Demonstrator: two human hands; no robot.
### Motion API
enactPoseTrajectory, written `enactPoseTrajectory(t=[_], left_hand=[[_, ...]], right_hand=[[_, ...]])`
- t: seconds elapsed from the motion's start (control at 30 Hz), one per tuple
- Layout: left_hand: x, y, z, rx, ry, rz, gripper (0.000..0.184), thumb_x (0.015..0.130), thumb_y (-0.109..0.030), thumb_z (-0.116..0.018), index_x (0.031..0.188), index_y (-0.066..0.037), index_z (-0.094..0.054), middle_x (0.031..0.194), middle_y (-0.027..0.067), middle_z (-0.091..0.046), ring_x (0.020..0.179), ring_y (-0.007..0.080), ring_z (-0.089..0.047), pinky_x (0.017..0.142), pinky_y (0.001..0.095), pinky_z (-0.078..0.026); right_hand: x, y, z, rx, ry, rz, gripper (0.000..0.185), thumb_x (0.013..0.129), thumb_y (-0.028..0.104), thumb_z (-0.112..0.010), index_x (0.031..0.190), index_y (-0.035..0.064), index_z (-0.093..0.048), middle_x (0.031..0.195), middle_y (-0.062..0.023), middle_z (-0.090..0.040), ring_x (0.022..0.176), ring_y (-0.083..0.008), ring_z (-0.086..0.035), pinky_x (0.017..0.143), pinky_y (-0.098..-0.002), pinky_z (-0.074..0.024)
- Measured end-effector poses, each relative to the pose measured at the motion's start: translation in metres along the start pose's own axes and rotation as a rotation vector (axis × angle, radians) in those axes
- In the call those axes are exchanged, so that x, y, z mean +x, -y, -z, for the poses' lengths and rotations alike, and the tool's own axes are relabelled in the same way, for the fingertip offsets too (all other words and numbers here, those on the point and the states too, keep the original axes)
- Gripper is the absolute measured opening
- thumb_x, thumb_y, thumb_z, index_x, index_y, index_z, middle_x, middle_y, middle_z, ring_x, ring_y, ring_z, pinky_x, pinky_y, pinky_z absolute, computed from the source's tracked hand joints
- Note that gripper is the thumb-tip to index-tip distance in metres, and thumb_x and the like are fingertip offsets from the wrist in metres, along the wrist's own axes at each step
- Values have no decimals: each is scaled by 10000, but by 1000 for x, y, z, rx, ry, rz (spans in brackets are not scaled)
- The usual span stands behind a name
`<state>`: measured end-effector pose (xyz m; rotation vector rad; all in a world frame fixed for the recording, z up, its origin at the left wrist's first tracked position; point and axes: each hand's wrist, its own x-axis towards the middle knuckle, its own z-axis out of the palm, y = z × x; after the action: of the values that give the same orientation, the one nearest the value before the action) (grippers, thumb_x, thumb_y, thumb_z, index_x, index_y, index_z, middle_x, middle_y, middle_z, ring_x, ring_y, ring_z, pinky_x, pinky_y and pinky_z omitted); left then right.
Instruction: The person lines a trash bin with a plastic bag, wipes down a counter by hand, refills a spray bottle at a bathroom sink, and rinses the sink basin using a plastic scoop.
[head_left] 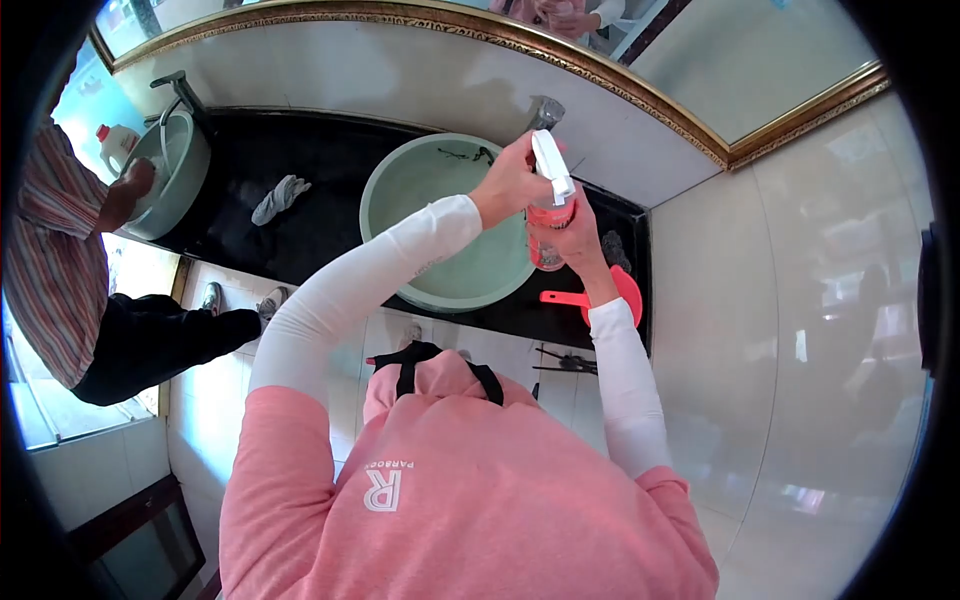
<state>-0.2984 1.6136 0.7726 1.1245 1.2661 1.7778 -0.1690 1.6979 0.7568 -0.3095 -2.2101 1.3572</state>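
Observation:
Over the right side of a pale green basin, both my hands are on a spray bottle with a white trigger head and a red label. My left hand grips it at the white head, fingers curled. Lower down, my right hand is wrapped around the bottle's body. The bottle's clear lower part shows below the label. Right of the basin lies a red scoop with a handle, under my right wrist. A dark scouring pad sits beside it.
A metal faucet rises behind the basin. A crumpled grey cloth lies on the black counter. At left, another person's hand reaches into a second basin, near a white jug with a red cap. A gold-framed mirror hangs above.

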Motion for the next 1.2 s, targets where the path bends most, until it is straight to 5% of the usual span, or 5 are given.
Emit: enactPoseTrajectory(t=[0.3, 0.8, 0.93, 1.07, 1.2], left_hand=[[-3, -5, 21, -329, 472, 33, 644, 753, -204, -572, 1305, -73, -267, 1248, 52, -420, 1152, 161, -381, 980, 323, -278], [9, 10, 28, -206, 225, 33, 566, 730, -122, -629, 1237, -67, -384, 1098, 55, -510, 1050, 137, -453, 927, 299, -328], [8, 8, 18, -231, -63, -36, 500, 682, -181, -693, 1102, -13, -479, 931, 33, -542, 884, 113, -494, 797, 252, -386], [10, 18, 22, -61, 19, 68, 658, 675, -200, -694, 1219, -39, -361, 1004, 36, -510, 965, 130, -461, 853, 257, -332], [4, 17, 18, -410, 137, -21, 573, 720, -122, -643, 1218, -69, -364, 1084, 50, -495, 1018, 152, -461, 916, 296, -324]], right_hand=[[2, -10, 8, 87, 81, -89, 604, 551, 54, -716, 1087, 36, -439, 956, -40, -535, 858, -134, -519, 767, -272, -427], [13, -16, 16, 82, 152, -124, 527, 569, 66, -718, 1028, 47, -460, 920, -25, -537, 835, -123, -514, 762, -274, -427], [15, -26, 12, 101, 134, -114, 562, 574, 72, -717, 1070, 46, -455, 940, -41, -545, 850, -129, -521, 769, -277, -427], [15, -32, 8, 72, 99, -126, 571, 570, 93, -725, 1070, 36, -455, 944, -50, -547, 847, -138, -525, 769, -288, -431], [13, -47, 8, 36, 73, -108, 571, 571, 116, -728, 1061, 7, -455, 955, -64, -547, 849, -145, -528, 771, -293, -434]])
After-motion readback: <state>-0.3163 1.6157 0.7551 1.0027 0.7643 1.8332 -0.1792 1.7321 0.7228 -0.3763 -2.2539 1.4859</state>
